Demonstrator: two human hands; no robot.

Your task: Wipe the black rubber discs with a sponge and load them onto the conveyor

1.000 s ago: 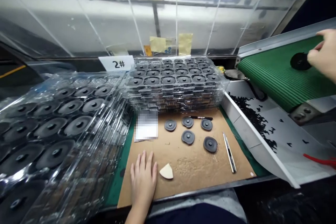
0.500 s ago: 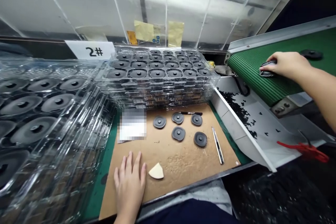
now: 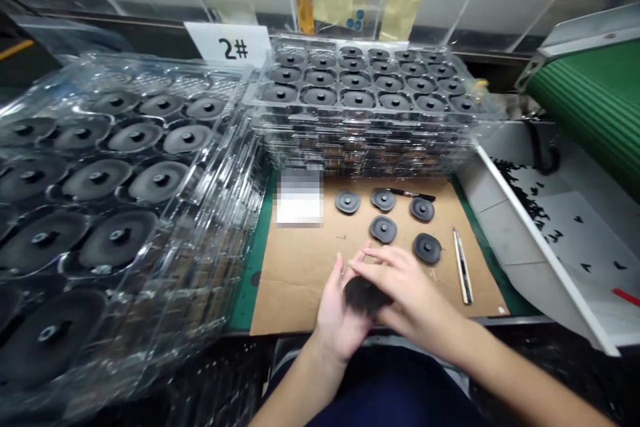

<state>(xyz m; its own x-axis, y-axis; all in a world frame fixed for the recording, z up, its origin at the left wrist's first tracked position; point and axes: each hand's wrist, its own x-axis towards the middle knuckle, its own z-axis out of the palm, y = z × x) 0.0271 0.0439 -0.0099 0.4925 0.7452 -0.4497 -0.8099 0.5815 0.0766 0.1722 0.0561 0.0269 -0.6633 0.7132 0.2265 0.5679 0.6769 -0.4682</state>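
Both hands meet over the near edge of the cardboard sheet (image 3: pixel 300 280) and grasp one black disc (image 3: pixel 363 295) between them. The left hand (image 3: pixel 340 310) cups it from below with fingers curled up around its left side. The right hand (image 3: pixel 405 293) lies over its top, fingers spread across it. The disc is blurred and mostly covered, so its detail cannot be made out.

Farther back on the sheet lie five loose discs (image 3: pixel 383 229), with a pen (image 3: pixel 413 195) at the far edge and a slim cutter (image 3: pixel 463 265) near the right edge. Behind the sheet stands a stack of clear trays (image 3: pixel 365 100) filled with discs. A bigger tray stack (image 3: pixel 115 180) sits to the sheet's left, and a green conveyor belt (image 3: pixel 590 107) runs to its right.
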